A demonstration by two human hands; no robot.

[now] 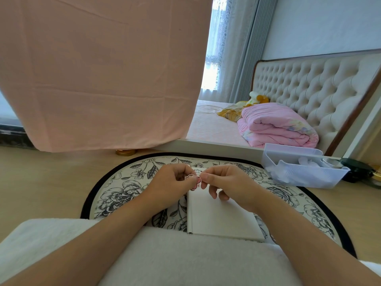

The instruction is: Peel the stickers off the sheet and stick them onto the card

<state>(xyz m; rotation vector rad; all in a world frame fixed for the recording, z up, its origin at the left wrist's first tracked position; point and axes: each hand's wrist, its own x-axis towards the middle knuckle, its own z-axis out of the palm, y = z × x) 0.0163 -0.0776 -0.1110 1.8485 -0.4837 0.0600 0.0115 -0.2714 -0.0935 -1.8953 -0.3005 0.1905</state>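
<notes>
Pink-edged sticker is held between both hands, just above the far end of the white card. The left hand curls round it, thumb on top. The right hand pinches its edge with thumb and forefinger, the other fingers bent over the card. The card lies on a round floral mat, with a plastic bin to the right.

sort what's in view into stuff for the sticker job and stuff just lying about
For the job: left hand, right hand, pink-edged stickers pinched between them, white card on the floral mat.
Lying about: clear plastic bin, folded pink quilt, plush toy.
</notes>
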